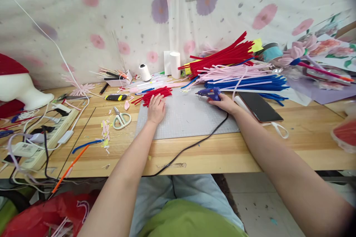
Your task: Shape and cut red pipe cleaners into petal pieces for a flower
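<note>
My right hand point(221, 103) is closed around a blue hot glue gun point(209, 93), whose nozzle points left above the grey cutting mat point(183, 122). A black cord trails from the gun over the mat toward the table's front edge. At the mat's back left corner, my left hand point(156, 109) lies with its fingers stretched out, touching a small pile of short red pipe cleaners point(150, 96). Part of that pile is hidden under the fingers. Scissors point(121, 119) with pale handles lie to the left of the mat.
Bundles of red point(225, 57), pink and blue pipe cleaners point(250, 83) lie behind the mat. A phone point(260, 106) rests at the right. On the left are a utility knife point(115, 97), scraps point(105, 130), a power strip point(50, 133) with tangled cables and a white foam head point(23, 90).
</note>
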`<state>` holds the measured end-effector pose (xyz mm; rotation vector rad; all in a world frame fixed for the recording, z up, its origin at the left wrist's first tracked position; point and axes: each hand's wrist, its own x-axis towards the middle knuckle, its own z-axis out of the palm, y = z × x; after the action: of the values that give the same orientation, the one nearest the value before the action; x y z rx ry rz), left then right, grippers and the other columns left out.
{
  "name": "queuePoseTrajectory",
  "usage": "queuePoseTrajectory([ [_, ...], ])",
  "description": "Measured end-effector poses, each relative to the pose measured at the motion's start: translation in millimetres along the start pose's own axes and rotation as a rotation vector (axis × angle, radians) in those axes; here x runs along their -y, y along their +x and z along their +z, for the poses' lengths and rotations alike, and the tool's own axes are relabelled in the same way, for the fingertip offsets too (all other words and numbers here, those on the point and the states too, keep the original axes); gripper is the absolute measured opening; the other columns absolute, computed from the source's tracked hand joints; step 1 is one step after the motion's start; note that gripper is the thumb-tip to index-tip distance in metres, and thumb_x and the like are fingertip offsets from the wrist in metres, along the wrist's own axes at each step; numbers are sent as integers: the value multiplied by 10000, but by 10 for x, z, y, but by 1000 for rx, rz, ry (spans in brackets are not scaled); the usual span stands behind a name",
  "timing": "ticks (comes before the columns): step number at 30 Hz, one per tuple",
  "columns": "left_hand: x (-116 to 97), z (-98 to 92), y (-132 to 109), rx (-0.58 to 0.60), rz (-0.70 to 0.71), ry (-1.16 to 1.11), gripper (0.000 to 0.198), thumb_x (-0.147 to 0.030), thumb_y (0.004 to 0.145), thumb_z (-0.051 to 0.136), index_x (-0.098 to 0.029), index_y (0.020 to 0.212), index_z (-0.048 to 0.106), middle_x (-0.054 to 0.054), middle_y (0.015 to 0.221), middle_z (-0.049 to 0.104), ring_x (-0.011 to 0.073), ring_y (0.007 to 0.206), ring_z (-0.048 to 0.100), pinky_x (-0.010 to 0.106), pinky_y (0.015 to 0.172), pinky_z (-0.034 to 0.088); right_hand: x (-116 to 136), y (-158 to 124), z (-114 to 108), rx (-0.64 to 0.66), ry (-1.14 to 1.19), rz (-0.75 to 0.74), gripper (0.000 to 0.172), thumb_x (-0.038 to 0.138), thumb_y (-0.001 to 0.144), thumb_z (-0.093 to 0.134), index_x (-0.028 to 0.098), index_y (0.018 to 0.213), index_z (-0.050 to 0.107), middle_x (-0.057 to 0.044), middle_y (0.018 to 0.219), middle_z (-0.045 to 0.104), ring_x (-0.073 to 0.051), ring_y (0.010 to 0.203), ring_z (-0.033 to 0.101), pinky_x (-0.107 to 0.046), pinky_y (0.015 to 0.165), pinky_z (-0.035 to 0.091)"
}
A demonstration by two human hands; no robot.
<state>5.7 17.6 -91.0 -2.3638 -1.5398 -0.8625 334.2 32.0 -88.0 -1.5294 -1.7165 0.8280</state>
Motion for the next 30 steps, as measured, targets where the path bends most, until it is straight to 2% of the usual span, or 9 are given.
queuePoseTrajectory([
  [4,-211,11,-49,217,34,-68,410,-265,878,297,-172,1202,530,75,1307,492,164,1242,402,370,1084,261,-5,10,37,-60,-97,4,311,323,633,641,142,886,643,-59,825,668,-221,782,601,-352,755,452],
  [10,-732,105,-38,569,-162,-53,720,-515,828,353,-40,1366,294,186,1459,173,269,1370,81,458,1109,90,-41,26,67,-92,-148,-3,335,373,650,620,142,891,646,-65,807,662,-229,767,596,-351,716,451],
  [14,-950,98,-3,719,114,-530,468,-374,860,351,-156,1242,510,89,1370,413,190,1318,293,376,1109,160,-58,22,65,-79,-132,-18,346,365,653,622,146,919,645,-67,854,666,-233,808,599,-355,753,446],
  [17,-926,104,34,489,-69,-710,456,-344,892,259,-188,1222,532,64,1306,496,168,1256,399,363,1076,254,-44,6,68,-84,-131,-12,361,388,657,624,146,925,644,-66,845,664,-234,805,598,-359,757,447],
  [19,-882,110,55,299,-274,-514,456,-331,870,332,-172,1271,480,79,1396,373,199,1338,248,409,1102,170,-33,-1,69,-94,-137,-10,374,408,659,623,150,929,644,-65,835,662,-234,796,597,-366,758,448],
  [22,-900,87,49,462,-202,-405,487,-321,786,501,-154,1243,503,101,1417,327,247,1362,156,471,1104,64,-44,1,70,-109,-135,-7,386,425,652,628,151,923,646,-66,818,663,-237,785,598,-382,760,452],
  [24,-957,49,26,696,-52,-661,385,-343,789,493,-172,1116,601,96,1313,484,239,1289,345,461,1091,154,-68,1,75,-128,-108,5,386,430,637,639,149,902,648,-72,809,665,-242,788,600,-395,765,455],
  [26,-999,15,6,783,-86,-991,377,-392,826,417,-142,977,656,117,1135,620,222,1075,565,430,1014,323,-81,-14,89,-154,-32,10,398,435,625,649,146,898,644,-80,817,668,-246,813,603,-401,781,455],
  [30,-1014,31,10,398,-488,-1180,334,-339,785,488,-92,969,617,153,1073,632,178,823,647,358,833,472,49,-86,200,-188,202,19,459,467,630,641,140,950,604,-102,904,662,-236,870,606,-380,791,463],
])
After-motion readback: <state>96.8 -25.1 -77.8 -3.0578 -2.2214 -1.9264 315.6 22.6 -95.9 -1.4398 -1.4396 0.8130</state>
